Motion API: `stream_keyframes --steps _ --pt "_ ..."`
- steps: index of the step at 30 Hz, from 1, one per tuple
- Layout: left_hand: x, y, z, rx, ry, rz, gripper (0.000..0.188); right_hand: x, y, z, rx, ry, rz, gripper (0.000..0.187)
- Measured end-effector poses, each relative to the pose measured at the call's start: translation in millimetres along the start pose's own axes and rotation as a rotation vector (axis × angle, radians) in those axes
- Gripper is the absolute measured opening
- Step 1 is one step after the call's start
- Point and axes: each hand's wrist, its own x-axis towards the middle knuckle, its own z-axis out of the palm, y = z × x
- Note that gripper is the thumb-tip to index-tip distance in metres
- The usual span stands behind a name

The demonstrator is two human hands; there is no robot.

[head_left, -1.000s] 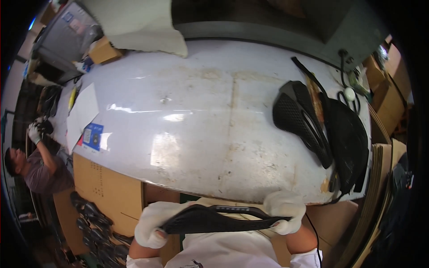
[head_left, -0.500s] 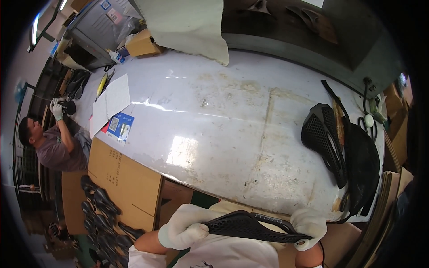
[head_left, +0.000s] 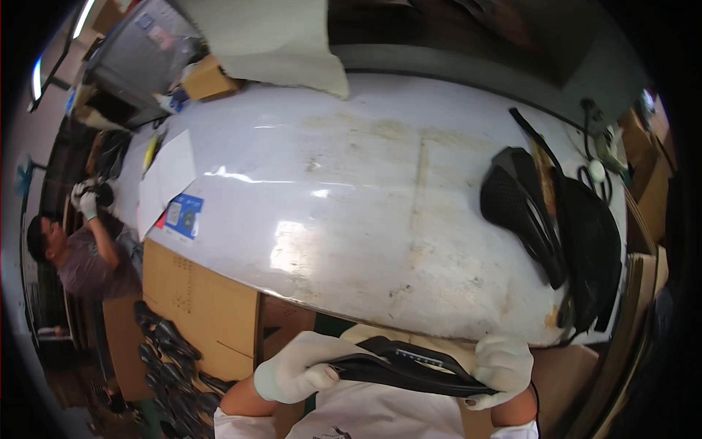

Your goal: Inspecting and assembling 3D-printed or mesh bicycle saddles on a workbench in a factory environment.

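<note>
A black bicycle saddle point(head_left: 409, 369) with a long centre slot is held level in front of my body, just off the table's near edge. My left hand point(head_left: 298, 368), in a white glove, is closed around its left end, thumb on top. The right end is gripped by my right hand point(head_left: 503, 371), also gloved in white, its fingers curled over the saddle. On the table's right side lies a second black saddle point(head_left: 518, 208), beside a black cloth-like bag point(head_left: 594, 252) with a strap.
The white worktable point(head_left: 358, 227) has brown stains. Paper sheets point(head_left: 168, 175) and a blue card point(head_left: 184, 216) lie at its left. A cardboard box point(head_left: 201, 304) and several black saddles point(head_left: 175, 366) are below left. A co-worker point(head_left: 91, 249) works at far left. A grey machine point(head_left: 468, 66) stands behind.
The saddle has tilted in my hands, so its perforated face shows less. Both hands keep their grip. The whole view has shifted slightly, with the table appearing further left and higher.
</note>
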Motion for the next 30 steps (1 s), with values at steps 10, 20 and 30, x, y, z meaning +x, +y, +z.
stream_keyframes --steps 10,20,30 --pt "1.9 2.3 6.9 0.273 0.215 0.105 0.064 18.8 -8.1 20.3 -0.522 -0.167 0.217 0.054" --pt "24.0 -12.5 18.4 0.576 0.145 0.369 0.056 20.1 -13.2 28.9 -0.617 -0.313 0.470 0.050" --pt "17.7 -19.5 12.7 0.506 0.199 0.374 0.061 32.4 -20.6 24.4 -0.563 -0.339 0.513 0.049"
